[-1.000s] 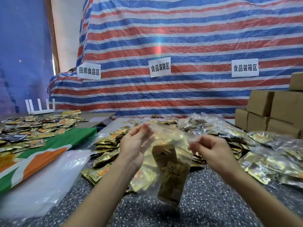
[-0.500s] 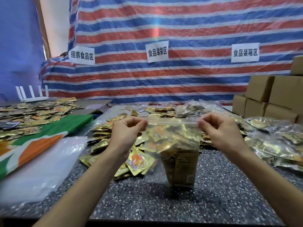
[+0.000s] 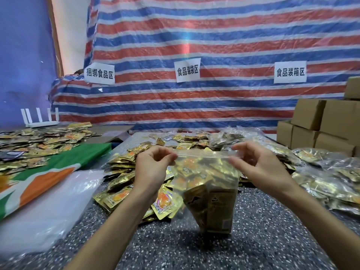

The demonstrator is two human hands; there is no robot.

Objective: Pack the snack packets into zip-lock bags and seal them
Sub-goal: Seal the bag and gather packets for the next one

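We are watching a left hand [image 3: 153,168] and a right hand [image 3: 261,168] holding a clear zip-lock bag [image 3: 204,168] upright over the speckled worktop [image 3: 194,250]. The fingers of each hand are curling and pinching one end of the bag's zip strip, which is running taut between them. Gold snack packets [image 3: 216,207] are sitting inside the bag, their print too small for us to read. A heap of loose packets [image 3: 120,172] is lying just behind the left hand, and filled bags [image 3: 321,178] are lying at right, near the cardboard boxes [image 3: 321,121]. On the striped tarpaulin [image 3: 214,36], the left sign [image 3: 99,73] is reading 捆绑食品区, the middle sign [image 3: 188,70] 食品装袋区, the right sign [image 3: 290,72] 食品装箱区.
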